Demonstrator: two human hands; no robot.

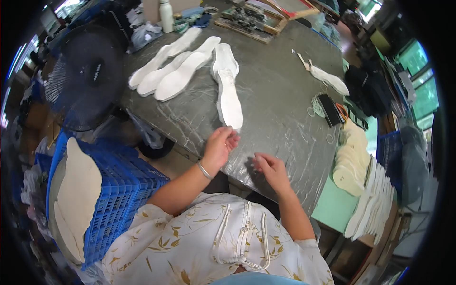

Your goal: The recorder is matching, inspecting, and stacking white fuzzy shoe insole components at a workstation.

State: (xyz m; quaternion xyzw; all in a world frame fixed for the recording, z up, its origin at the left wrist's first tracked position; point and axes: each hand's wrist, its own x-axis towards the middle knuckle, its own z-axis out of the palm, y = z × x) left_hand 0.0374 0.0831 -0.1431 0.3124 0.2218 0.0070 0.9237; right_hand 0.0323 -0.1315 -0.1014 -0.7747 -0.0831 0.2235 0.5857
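My left hand [221,146], with a bangle at the wrist, pinches the near end of a white insole [231,100] lying lengthwise on the grey table. At its far end that insole overlaps a second white piece [223,55] with rough, fuzzy edges. My right hand [270,170] hovers over the table's near edge, fingers loosely bent and apart, with nothing visible in it. To the left of the insole, several smooth white insoles [179,76] lie in an overlapping group.
A black fan [85,78] stands left, above blue crates [128,180] holding cream sheets [80,185]. Rows of insoles [368,199] lie on a green surface [327,209] at right. Farther off are a black box [328,110], a white piece with straps [327,78], a bottle [166,16] and a wooden frame [273,29].
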